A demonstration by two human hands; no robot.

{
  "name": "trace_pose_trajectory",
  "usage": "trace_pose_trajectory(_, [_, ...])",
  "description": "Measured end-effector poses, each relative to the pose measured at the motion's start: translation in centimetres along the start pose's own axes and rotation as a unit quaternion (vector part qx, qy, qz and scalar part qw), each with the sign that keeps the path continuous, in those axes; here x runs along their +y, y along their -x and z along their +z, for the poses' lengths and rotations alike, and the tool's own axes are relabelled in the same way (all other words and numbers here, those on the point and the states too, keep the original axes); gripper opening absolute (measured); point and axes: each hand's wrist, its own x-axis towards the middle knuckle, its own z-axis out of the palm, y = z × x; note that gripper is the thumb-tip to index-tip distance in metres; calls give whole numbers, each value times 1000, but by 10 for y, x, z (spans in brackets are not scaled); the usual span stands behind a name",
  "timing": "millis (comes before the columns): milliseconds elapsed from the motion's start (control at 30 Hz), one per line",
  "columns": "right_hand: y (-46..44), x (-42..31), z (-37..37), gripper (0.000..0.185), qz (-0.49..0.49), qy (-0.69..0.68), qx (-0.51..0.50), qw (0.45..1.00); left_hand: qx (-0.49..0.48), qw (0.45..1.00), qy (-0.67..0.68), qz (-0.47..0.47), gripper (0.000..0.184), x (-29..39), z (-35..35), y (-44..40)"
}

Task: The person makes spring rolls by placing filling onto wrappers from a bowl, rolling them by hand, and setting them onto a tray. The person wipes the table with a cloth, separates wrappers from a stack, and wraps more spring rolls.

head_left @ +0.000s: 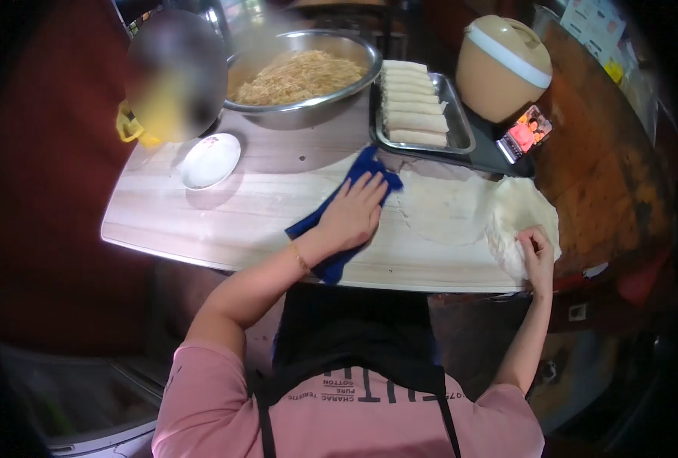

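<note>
My left hand (pixel 350 215) lies flat with its fingers stretched out over a dark blue cloth (pixel 327 259), pressing it to the pale tabletop. At the right end of the table, my right hand (pixel 536 256) pinches the near edge of a crumpled stack of thin white dough wrappers (pixel 526 206). Between the two hands, a thin wrapper (pixel 446 206) is spread flat on the table. Behind it, a metal tray (pixel 465 141) holds several white rolls (pixel 413 107) in a row.
A large steel bowl (pixel 316 114) of shredded filling (pixel 301 76) stands at the back. A white dish (pixel 211 162) sits on the left. Back right are a tan lidded container (pixel 499 72) and a lit phone (pixel 526 135). Another person, blurred, is at the far left.
</note>
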Motion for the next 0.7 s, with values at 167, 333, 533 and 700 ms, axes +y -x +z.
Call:
trace_pose_trajectory(167, [0, 9, 1, 12, -7, -14, 4, 1000, 28, 988, -61, -138, 52, -42, 14, -14])
trace_pose_trajectory(333, [2, 5, 0, 12, 13, -12, 2, 1000, -8, 956, -126, -263, 54, -78, -5, 21])
trace_pose_trajectory(533, [0, 11, -1, 13, 29, -23, 13, 999, 29, 927, -182, -327, 52, -111, -44, 138])
trace_pose_trajectory(700, [3, -1, -8, 13, 40, 22, -25, 999, 20, 912, -188, -364, 48, -177, -72, 227])
